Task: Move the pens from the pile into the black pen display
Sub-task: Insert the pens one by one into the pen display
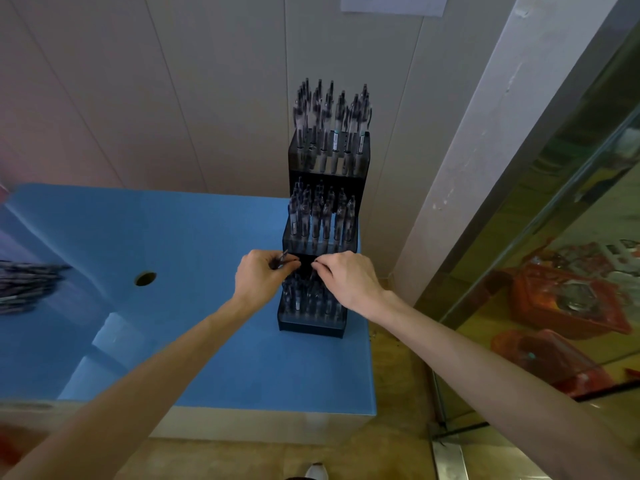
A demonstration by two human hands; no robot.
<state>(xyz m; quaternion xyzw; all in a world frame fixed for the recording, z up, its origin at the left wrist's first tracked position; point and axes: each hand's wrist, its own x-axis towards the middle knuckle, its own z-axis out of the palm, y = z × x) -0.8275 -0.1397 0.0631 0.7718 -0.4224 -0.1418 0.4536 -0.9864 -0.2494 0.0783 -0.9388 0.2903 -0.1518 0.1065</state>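
Head view: both hands are over the display's lowest tier, at the bench's right edge.

Left grip: fingers curled, clenched round a small bunch of pens; tips poke up out of the fist just above the thumb. The bunch sits just left of the gap between the middle and lowest tiers.

Right grip: fingertips pinched together at the rear of the lowest tier, close to the left grip but apart from it. It looks like it pinches a pen top there, but blur and dark plastic hide it; cannot tell what it holds, if anything.

Display: black, three stepped tiers, standing upright against the wall panel. Top and middle tiers, beyond both grips, carry upright pens in rows. Lowest tier, directly under the grips, has pens too; partly covered by the hands, so the fill is unclear.

Pile: far left of the left grip, at the frame edge on the bench, motion-blurred, dark pens lying flat.

Round hole in the bench between the pile and the left grip.

A glass door with reflections is right of the right grip.
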